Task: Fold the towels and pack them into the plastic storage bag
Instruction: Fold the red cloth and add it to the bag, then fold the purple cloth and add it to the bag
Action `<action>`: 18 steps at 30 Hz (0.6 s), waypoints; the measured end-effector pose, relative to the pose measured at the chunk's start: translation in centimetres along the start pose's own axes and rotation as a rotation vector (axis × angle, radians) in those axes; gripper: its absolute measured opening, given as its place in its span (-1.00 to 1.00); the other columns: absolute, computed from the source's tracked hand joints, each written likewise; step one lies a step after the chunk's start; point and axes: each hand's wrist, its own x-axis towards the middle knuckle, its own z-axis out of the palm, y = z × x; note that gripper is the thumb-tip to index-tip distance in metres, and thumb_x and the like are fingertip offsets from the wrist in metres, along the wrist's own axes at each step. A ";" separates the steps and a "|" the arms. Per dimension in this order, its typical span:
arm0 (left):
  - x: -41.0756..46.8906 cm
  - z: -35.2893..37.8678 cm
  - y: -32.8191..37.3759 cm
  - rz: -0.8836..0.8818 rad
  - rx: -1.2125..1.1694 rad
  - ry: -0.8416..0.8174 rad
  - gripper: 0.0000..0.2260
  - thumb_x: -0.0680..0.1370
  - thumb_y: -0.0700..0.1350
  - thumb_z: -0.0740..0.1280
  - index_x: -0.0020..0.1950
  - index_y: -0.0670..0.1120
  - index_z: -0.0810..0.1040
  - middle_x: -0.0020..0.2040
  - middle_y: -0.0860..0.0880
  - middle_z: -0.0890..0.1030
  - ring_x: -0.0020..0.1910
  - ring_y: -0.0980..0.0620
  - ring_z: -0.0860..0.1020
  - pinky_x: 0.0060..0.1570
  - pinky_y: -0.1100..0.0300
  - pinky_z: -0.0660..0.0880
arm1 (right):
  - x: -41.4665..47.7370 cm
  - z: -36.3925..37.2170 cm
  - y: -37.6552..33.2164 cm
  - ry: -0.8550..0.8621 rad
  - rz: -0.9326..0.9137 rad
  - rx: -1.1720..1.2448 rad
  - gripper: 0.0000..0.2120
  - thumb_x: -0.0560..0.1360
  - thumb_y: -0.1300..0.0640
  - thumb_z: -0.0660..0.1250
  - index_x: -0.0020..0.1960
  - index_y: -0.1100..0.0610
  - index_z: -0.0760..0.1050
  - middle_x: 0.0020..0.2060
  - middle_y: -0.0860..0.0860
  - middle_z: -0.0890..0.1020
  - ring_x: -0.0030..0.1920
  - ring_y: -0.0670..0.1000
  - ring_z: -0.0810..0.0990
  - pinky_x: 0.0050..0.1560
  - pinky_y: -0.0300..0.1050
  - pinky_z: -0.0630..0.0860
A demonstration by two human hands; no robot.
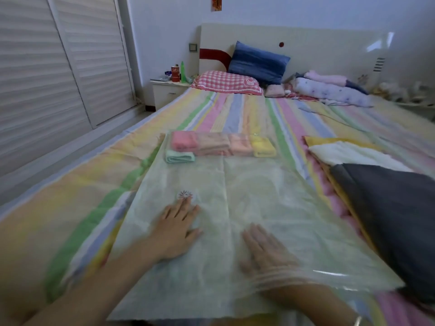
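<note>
Bed (pixel 235 109) with pastel striped sheet; at far end a pink checked pillow (pixel 226 82), blue pillow (pixel 259 61) leaning on cream headboard (pixel 329 43), and rolled bedding (pixel 329 90) far right. Near right on the bed, folded dark grey quilt (pixel 388 208) touching a cream-and-yellow cloth (pixel 348 154). Far left, white nightstand (pixel 167 92) carrying red can (pixel 175 73) and green bottle (pixel 182 71); louvred doors (pixel 47 67) along left wall.

The storage bag (pixel 259 184) lies flat on the bed (pixel 58 184), the folded towels (pixel 221 144) inside at its far end. The left hand (pixel 176 231) rests on the bag just before its valve (pixel 186 195), with the right hand (pixel 266 250) to its right under the plastic. A pile of cloths (pixel 376 196) lies right of the bag, pillows (pixel 235 81) behind at the bed's head, a nightstand (pixel 164 92) left of them.
</note>
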 end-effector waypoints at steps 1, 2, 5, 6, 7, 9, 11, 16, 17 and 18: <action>-0.2 -0.3 1.3 -0.003 -0.038 0.012 -0.13 0.33 0.40 -0.33 0.59 0.05 -0.09 0.59 -0.01 -0.18 0.56 0.03 -0.21 0.51 0.05 -0.18 | -1.4 -1.3 -0.2 -0.005 -0.031 0.010 -0.55 0.61 -0.10 -0.02 0.26 0.14 0.44 0.24 0.08 0.56 0.18 0.08 0.58 0.15 -0.20 0.45; -0.3 -0.7 2.9 0.013 -0.085 0.033 -0.19 0.37 0.34 -0.24 0.59 0.04 -0.02 0.60 -0.02 -0.10 0.57 0.03 -0.13 0.50 0.08 -0.15 | -2.5 -2.4 -0.3 -0.058 -0.082 0.025 -0.60 0.62 -0.03 0.00 0.29 0.12 0.45 0.27 0.03 0.53 0.23 0.02 0.54 0.22 -0.23 0.38; -1.0 -1.6 9.0 0.138 -0.246 0.111 -0.45 0.56 0.16 0.00 0.54 0.02 0.19 0.58 -0.01 0.08 0.55 0.07 0.02 0.47 0.21 -0.08 | -6.1 -7.1 -0.2 -0.227 -0.102 0.191 -0.67 0.58 0.10 0.13 0.28 -0.01 0.52 0.26 -0.08 0.54 0.26 -0.06 0.48 0.27 -0.26 0.32; -1.2 -1.8 11.2 0.191 -0.297 0.130 -0.53 0.62 0.09 0.05 0.52 0.02 0.23 0.57 0.00 0.12 0.55 0.08 0.05 0.46 0.25 -0.07 | -7.1 -8.6 0.0 -0.304 -0.051 0.257 -0.68 0.54 0.13 0.17 0.21 -0.04 0.57 0.18 -0.10 0.60 0.17 -0.08 0.53 0.22 -0.25 0.40; -1.3 -2.0 13.1 0.243 -0.341 0.145 -0.58 0.65 0.03 0.09 0.51 0.03 0.25 0.57 0.01 0.14 0.54 0.08 0.07 0.45 0.26 -0.06 | -7.9 -9.5 0.4 -0.320 0.007 0.316 -0.69 0.51 0.16 0.19 0.11 -0.06 0.63 0.05 -0.12 0.67 0.05 -0.11 0.59 0.14 -0.23 0.48; -1.5 -2.0 16.3 0.334 -0.390 0.166 -0.60 0.66 0.03 0.10 0.51 0.05 0.26 0.56 0.03 0.15 0.54 0.08 0.08 0.45 0.25 -0.04 | -9.1 -11.2 1.3 -0.199 0.148 0.412 -0.71 0.47 0.19 0.19 -0.11 -0.07 0.65 -0.20 -0.16 0.70 -0.20 -0.17 0.64 -0.05 -0.18 0.57; -1.4 -1.7 18.9 0.414 -0.379 0.172 -0.57 0.65 0.10 0.10 0.51 0.07 0.26 0.57 0.01 0.15 0.54 0.05 0.09 0.46 0.22 -0.02 | -9.9 -11.4 3.5 0.049 0.315 0.341 -0.76 0.47 0.16 0.19 -0.18 -0.08 0.58 -0.25 -0.15 0.68 -0.31 -0.16 0.59 -0.19 -0.16 0.55; -1.2 0.4 22.7 0.464 -0.230 0.020 -0.37 0.53 0.34 0.12 0.54 0.13 0.15 0.59 0.01 0.03 0.56 0.07 -0.03 0.51 0.13 -0.08 | -12.1 -8.6 11.1 0.286 0.505 -0.081 -0.83 0.38 0.15 0.34 -0.03 0.04 0.49 -0.06 -0.01 0.50 0.00 0.10 0.48 -0.17 -0.04 0.42; -1.1 1.0 23.0 0.477 -0.173 0.000 -0.26 0.44 0.43 0.05 0.55 0.14 0.10 0.60 0.01 0.00 0.57 0.07 -0.05 0.52 0.10 -0.10 | -12.7 -8.0 12.4 0.258 0.526 -0.142 -0.77 0.34 0.10 0.41 -0.02 0.06 0.49 -0.05 0.03 0.49 0.00 0.15 0.47 -0.15 -0.02 0.42; -1.1 1.6 23.2 0.493 -0.110 -0.014 -0.16 0.35 0.49 -0.04 0.56 0.15 0.05 0.60 0.01 -0.03 0.57 0.06 -0.07 0.52 0.08 -0.13 | -13.2 -7.8 13.4 0.224 0.559 -0.196 -0.70 0.33 0.02 0.45 0.00 0.07 0.47 -0.03 0.05 0.48 0.02 0.16 0.47 -0.13 0.00 0.43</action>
